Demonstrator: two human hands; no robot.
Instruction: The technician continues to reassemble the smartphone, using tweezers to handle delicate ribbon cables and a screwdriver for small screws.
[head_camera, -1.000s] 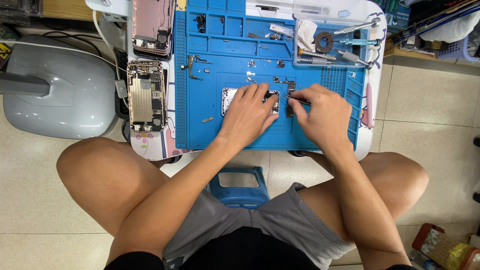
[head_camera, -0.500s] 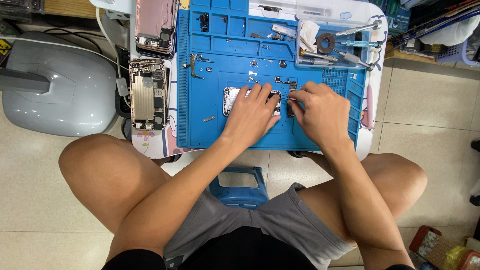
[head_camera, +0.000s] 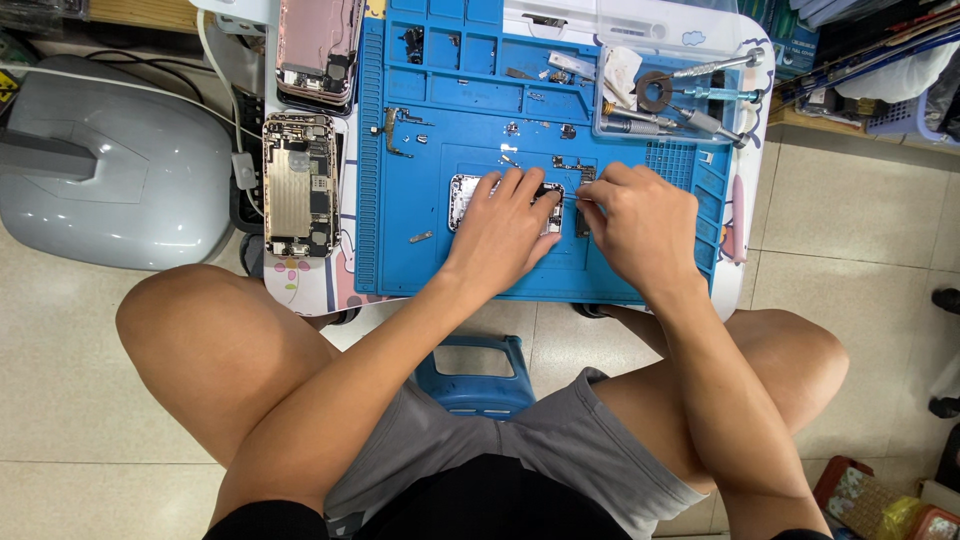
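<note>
At the far left a grey rounded machine (head_camera: 110, 165) sits on the floor beside the small bench (head_camera: 745, 215). Next to it, on the bench's left edge, lies an opened phone (head_camera: 298, 185) with its insides showing, and above it a pinkish phone shell (head_camera: 318, 50). A blue work mat (head_camera: 430, 150) covers most of the bench, with tiny screws and metal bits scattered over it.

In the middle of the mat lies a small opened phone body (head_camera: 462, 200). The left hand (head_camera: 500, 225) rests flat over it, fingers spread and pressing it down, so its grip is wide and holds the phone in place. Just beside, the right hand (head_camera: 640, 225) is curled in a narrow grip, pinching a thin tool (head_camera: 572, 200) whose tip meets the phone's right end. Behind the right hand a clear tray (head_camera: 690, 40) holds screwdrivers (head_camera: 700, 95).
</note>
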